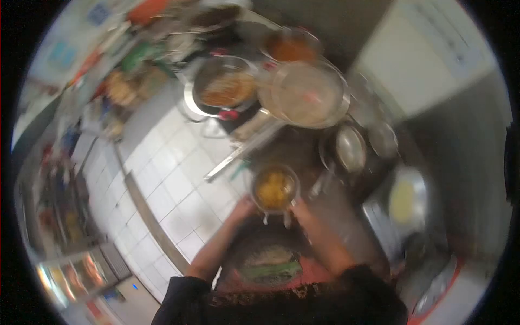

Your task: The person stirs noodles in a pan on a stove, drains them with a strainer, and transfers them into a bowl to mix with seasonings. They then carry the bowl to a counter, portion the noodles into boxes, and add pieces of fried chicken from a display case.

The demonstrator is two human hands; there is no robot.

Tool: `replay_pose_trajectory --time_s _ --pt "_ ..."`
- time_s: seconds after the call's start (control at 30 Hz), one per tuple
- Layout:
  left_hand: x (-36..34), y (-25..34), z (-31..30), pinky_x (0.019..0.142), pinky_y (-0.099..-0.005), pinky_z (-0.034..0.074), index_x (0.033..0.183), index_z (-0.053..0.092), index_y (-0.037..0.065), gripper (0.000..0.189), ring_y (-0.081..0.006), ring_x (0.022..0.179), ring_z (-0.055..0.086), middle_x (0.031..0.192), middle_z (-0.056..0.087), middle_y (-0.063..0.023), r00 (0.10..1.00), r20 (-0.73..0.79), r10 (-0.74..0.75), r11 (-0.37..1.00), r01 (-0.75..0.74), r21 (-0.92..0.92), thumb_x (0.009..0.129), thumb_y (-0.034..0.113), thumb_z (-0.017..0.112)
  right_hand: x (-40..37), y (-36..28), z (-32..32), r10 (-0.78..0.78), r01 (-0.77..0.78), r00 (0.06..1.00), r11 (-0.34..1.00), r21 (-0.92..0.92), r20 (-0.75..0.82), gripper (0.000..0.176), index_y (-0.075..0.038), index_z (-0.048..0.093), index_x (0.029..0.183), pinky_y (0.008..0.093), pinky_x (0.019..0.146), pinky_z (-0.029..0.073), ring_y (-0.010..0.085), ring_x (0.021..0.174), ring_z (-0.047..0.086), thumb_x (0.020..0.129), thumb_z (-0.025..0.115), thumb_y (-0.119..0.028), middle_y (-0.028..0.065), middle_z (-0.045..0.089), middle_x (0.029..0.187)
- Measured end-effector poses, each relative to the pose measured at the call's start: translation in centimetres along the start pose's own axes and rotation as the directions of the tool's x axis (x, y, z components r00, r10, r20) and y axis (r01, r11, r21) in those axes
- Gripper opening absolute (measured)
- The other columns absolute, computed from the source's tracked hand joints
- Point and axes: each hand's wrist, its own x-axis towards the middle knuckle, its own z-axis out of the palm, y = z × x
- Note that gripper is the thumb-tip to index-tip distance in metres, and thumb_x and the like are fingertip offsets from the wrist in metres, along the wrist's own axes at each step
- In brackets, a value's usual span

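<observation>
A small round metal pot (253, 189) with yellow pieces of food (273, 189) in it is held in front of me, between both hands. My left hand (246, 207) is closed on its left side, and my right hand (298, 207) grips the right side. Motion blur smears the fingers, and the pot partly hides them. Just beyond the pot lies the dark stove top (292, 146).
A large pan with a glass lid (309, 95) stands ahead, its long handle (244, 149) pointing toward the lower left. Around it are a pot of brown food (227, 89), a pot of orange food (292, 50) and a metal bowl (414, 195) at right. White tiles (168, 168) spread left.
</observation>
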Motion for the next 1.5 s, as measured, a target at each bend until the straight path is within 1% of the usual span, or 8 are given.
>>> replay_pose_trajectory --time_s 0.13,0.47,0.7,0.9,1.07,1.23,1.33,1.5 --pt "-5.8 -3.3 -0.3 0.065 -0.0335 0.054 0.104 0.061 -0.002 0.025 -0.0179 0.070 0.063 0.090 0.066 -0.0084 0.999 -0.041 -0.008 0.997 0.011 0.076 0.085 0.014 0.061 0.1 1.4 1.0 -0.047 0.069 0.984 0.989 -0.127 0.169 0.047 -0.003 0.052 0.123 0.0355 0.078 0.049 0.0227 0.093 0.061 0.078 0.065 -0.007 0.0113 0.063 0.107" --pt "-26.1 -14.8 3.2 0.081 -0.0358 0.055 0.118 0.048 0.001 0.034 -0.0224 0.092 0.065 0.111 0.061 -0.0134 0.886 -0.464 -0.024 0.794 -0.265 -0.547 0.089 0.015 0.059 -2.1 5.2 13.1 -0.114 0.435 0.876 0.604 -0.667 0.468 0.037 0.000 0.056 0.103 0.0329 0.050 0.046 0.0188 0.058 0.058 0.072 0.067 -0.015 0.0086 0.060 0.076" --pt "-44.4 -29.4 7.7 0.081 -0.0321 0.053 0.106 0.057 -0.002 0.032 -0.0185 0.092 0.064 0.099 0.065 -0.0119 0.502 -0.864 -0.025 0.671 -0.633 -0.387 0.088 0.025 0.062 -18.3 17.0 27.6 0.090 0.561 0.533 0.707 -0.431 0.841 0.037 0.002 0.054 0.105 0.0326 0.052 0.047 0.0214 0.066 0.059 0.070 0.061 -0.007 0.0133 0.060 0.087" --pt "-61.0 -37.5 14.5 0.074 -0.0329 0.056 0.099 0.055 -0.004 0.022 -0.0224 0.080 0.066 0.094 0.064 -0.0147 0.094 -0.970 -0.224 0.571 -0.794 -0.209 0.087 0.013 0.060 -33.9 29.7 36.9 0.270 0.633 0.457 0.571 -0.523 0.848 0.036 0.007 0.055 0.101 0.0344 0.065 0.049 0.0224 0.072 0.060 0.068 0.062 -0.003 0.0118 0.060 0.083" --pt "-69.8 -44.5 18.5 0.070 -0.0316 0.055 0.095 0.056 -0.003 0.020 -0.0207 0.076 0.066 0.089 0.066 -0.0138 -0.159 -0.924 -0.348 0.555 -0.829 -0.066 0.087 0.015 0.059 -40.0 39.4 43.7 0.570 0.691 0.185 0.504 -0.518 0.801 0.031 0.002 0.050 0.102 0.0374 0.064 0.053 0.0248 0.073 0.061 0.073 0.060 0.001 0.0142 0.060 0.089" --pt "-79.8 -50.8 20.6 0.066 -0.0280 0.053 0.099 0.055 -0.001 0.022 -0.0169 0.075 0.065 0.085 0.065 -0.0094 -0.228 -0.874 -0.430 0.650 -0.750 -0.124 0.088 0.018 0.059 -48.7 49.3 48.9 0.655 0.700 0.213 0.416 -0.581 0.725 0.035 0.002 0.052 0.106 0.0368 0.073 0.053 0.0252 0.083 0.063 0.072 0.060 0.006 0.0145 0.062 0.093" --pt "-84.3 -56.0 22.3 0.066 -0.0253 0.051 0.098 0.053 0.001 0.021 -0.0157 0.077 0.065 0.086 0.065 -0.0078 -0.237 -0.841 -0.487 0.619 -0.773 -0.141 0.090 0.019 0.059 -60.7 52.9 49.9 0.746 0.723 0.029 0.444 -0.530 0.665 0.013 -0.010 0.054 0.089 0.0269 0.035 0.036 0.0159 0.045 0.046 0.078 0.058 -0.004 0.0029 0.050 0.062" --pt "-92.6 -64.5 25.2 0.067 -0.0274 0.049 0.091 0.056 0.004 0.025 -0.0125 0.076 0.061 0.083 0.065 -0.0081 -0.365 -0.718 -0.593 0.508 -0.861 0.017 0.088 0.028 0.060 -69.7 67.6 58.6 0.871 0.823 -0.015 0.290 -0.489 0.492 0.028 -0.004 0.057 0.098 0.0262 0.048 0.044 0.0133 0.057 0.053 0.071 0.057 -0.001 0.0034 0.056 0.068"
